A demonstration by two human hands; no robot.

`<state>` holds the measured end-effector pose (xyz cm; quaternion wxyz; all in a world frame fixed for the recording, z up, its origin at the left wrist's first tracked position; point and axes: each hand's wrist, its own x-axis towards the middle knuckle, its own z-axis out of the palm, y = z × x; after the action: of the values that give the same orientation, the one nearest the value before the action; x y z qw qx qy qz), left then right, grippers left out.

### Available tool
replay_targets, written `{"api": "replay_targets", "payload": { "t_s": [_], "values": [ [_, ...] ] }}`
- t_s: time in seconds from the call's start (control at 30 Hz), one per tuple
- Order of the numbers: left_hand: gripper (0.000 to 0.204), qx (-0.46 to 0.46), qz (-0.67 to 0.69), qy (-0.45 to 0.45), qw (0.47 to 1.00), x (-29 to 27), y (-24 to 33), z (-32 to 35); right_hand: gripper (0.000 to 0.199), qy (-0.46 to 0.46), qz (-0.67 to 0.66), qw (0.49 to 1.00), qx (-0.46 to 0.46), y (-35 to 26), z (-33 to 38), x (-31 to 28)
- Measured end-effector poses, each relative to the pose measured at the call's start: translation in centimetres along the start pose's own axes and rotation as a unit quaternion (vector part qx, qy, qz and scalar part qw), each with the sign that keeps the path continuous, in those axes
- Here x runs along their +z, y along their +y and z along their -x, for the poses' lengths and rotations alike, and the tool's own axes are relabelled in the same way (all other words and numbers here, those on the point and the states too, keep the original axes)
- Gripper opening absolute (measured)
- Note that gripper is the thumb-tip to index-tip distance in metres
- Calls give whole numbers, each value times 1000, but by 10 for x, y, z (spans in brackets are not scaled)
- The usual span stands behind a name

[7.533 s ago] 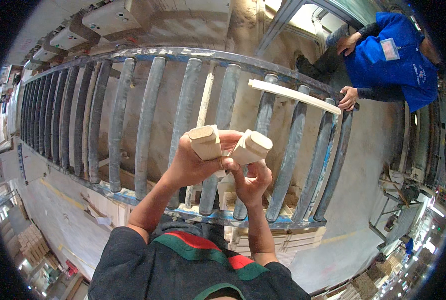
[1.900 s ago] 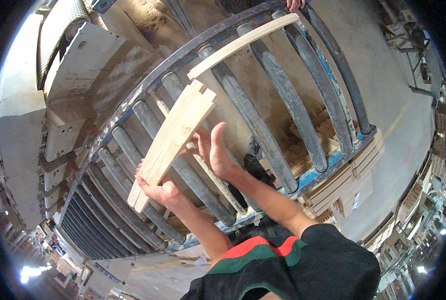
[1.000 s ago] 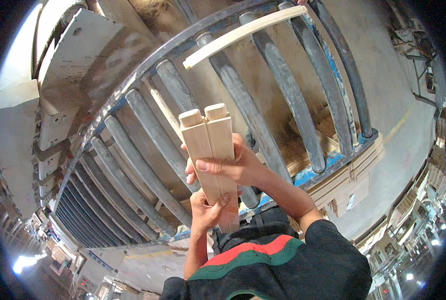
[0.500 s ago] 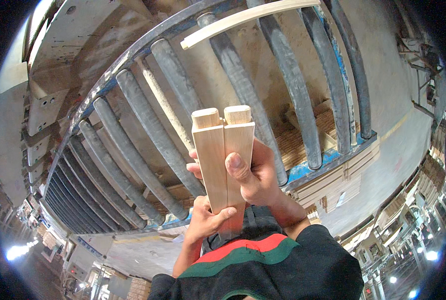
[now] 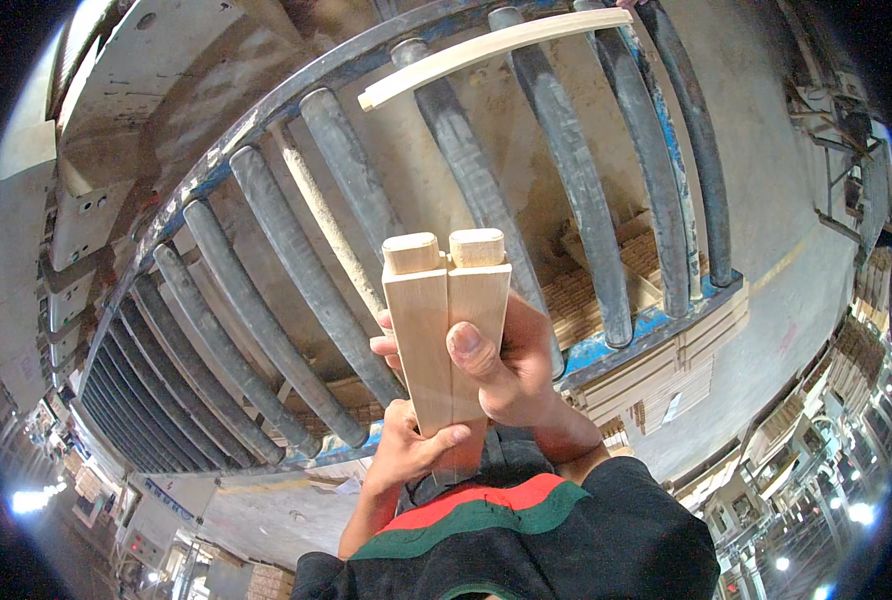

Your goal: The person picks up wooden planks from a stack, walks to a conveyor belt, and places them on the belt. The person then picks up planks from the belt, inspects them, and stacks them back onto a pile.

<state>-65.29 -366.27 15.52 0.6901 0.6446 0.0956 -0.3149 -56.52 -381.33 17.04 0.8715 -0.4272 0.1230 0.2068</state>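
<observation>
Two pale wooden slats (image 5: 444, 320) are pressed side by side and held upright close to my face, their rounded ends at the top. My right hand (image 5: 511, 360) wraps around them from the right, thumb across the front. My left hand (image 5: 406, 450) grips their lower end from below. Behind them runs a roller conveyor (image 5: 316, 300) of grey metal rollers in a blue frame. A long curved wooden slat (image 5: 496, 50) lies across the rollers at the far end.
Stacks of wooden pieces (image 5: 656, 350) sit under and beside the conveyor's right edge. Grey concrete floor (image 5: 796, 290) spreads to the right. Machine housings (image 5: 76, 230) line the left side. More stacked goods and lamps show at lower right.
A second ago the two slats lay tilted to the left; I have since turned them upright and drawn them closer. Both hands keep their grip, and the view has shifted slightly.
</observation>
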Motion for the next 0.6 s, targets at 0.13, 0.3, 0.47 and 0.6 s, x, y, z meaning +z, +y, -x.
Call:
{"api": "replay_targets", "payload": {
  "t_s": [0.13,0.3,0.47,0.6],
  "values": [
    [23,-31,46,-18,998,-1,4,-8,48,3,18,1000,-25,11,-9,-7],
    [29,-107,56,36,992,-7,1,-75,46,64,0,998,9,36,-94,-44],
    [45,-89,115,20,989,-29,22,-140,34,-7,-16,999,29,34,-183,-60],
    [41,-144,11,21,989,-38,35,-158,38,-44,-67,997,19,30,-219,-92]
  ]
}}
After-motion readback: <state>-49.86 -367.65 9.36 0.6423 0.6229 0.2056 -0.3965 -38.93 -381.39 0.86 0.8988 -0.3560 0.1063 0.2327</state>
